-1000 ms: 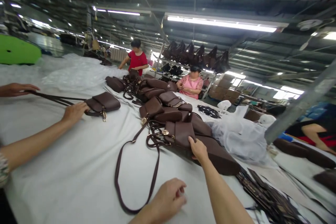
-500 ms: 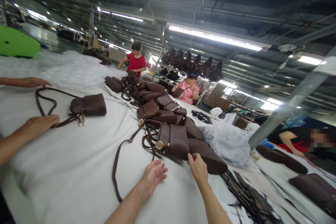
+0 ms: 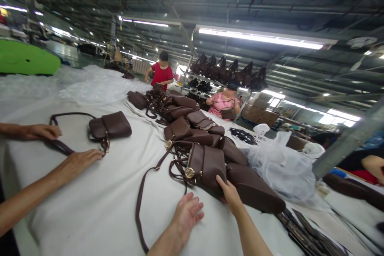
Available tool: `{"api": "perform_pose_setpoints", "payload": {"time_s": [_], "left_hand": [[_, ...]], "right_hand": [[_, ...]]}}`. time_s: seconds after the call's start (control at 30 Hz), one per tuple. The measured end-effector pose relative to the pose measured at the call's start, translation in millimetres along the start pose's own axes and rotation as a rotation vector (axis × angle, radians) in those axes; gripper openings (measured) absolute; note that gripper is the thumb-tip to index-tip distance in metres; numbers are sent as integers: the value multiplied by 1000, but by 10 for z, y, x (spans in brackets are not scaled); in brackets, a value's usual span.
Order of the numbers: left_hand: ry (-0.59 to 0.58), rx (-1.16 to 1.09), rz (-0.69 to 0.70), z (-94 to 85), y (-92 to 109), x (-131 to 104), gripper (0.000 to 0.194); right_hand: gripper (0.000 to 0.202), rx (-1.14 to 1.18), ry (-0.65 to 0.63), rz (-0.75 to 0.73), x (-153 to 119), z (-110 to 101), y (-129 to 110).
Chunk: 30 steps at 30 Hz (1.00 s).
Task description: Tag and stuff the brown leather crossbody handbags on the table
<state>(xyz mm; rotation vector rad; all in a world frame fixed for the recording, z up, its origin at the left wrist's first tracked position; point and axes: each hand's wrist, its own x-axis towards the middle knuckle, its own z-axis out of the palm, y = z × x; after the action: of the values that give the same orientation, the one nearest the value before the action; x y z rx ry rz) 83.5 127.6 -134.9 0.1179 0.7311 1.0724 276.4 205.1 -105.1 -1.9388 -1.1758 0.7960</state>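
A brown handbag [image 3: 208, 166] with a round gold charm [image 3: 189, 173] lies at the near end of a pile. My right hand [image 3: 230, 195] pinches its lower right corner, thumb on top and the other fingers hidden beneath. My left hand [image 3: 189, 213] is held palm up just short of that handbag, fingers spread, holding nothing. A long brown strap [image 3: 140, 204] curves from the pile down the white table cover [image 3: 111, 208], left of my left hand. Another brown handbag [image 3: 249, 188] lies against the right side of the one I grip.
At left, a co-worker's hands [image 3: 79, 164] handle the strap of another brown handbag [image 3: 115, 124]. The handbag pile [image 3: 180, 104] runs toward the back. Clear plastic bags [image 3: 282, 168] and dark strips [image 3: 303, 228] lie at right, near a slanted metal post [image 3: 345, 138].
The view has shifted left, so things appear further right. My right hand keeps its grip on the handbag corner. The co-worker's near hand has moved along the strap toward their bag.
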Motion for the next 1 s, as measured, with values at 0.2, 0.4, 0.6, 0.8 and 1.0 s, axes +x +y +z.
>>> {"api": "perform_pose_setpoints", "payload": {"time_s": [0.2, 0.4, 0.6, 0.8, 1.0], "left_hand": [[-64, 16, 62, -4, 29, 0, 45], [-97, 32, 135, -3, 35, -18, 35], [-50, 36, 347, 49, 161, -58, 47], [-234, 326, 545, 103, 216, -595, 54], [-423, 666, 598, 446, 173, -1437, 44]], "right_hand": [[30, -298, 73, -150, -73, -134, 65], [31, -412, 158, -274, -362, -172, 119], [28, -383, 184, -279, -961, -62, 311], [25, -232, 139, -222, -1868, 30, 471], [21, -158, -1, -255, -2816, -94, 473]]}}
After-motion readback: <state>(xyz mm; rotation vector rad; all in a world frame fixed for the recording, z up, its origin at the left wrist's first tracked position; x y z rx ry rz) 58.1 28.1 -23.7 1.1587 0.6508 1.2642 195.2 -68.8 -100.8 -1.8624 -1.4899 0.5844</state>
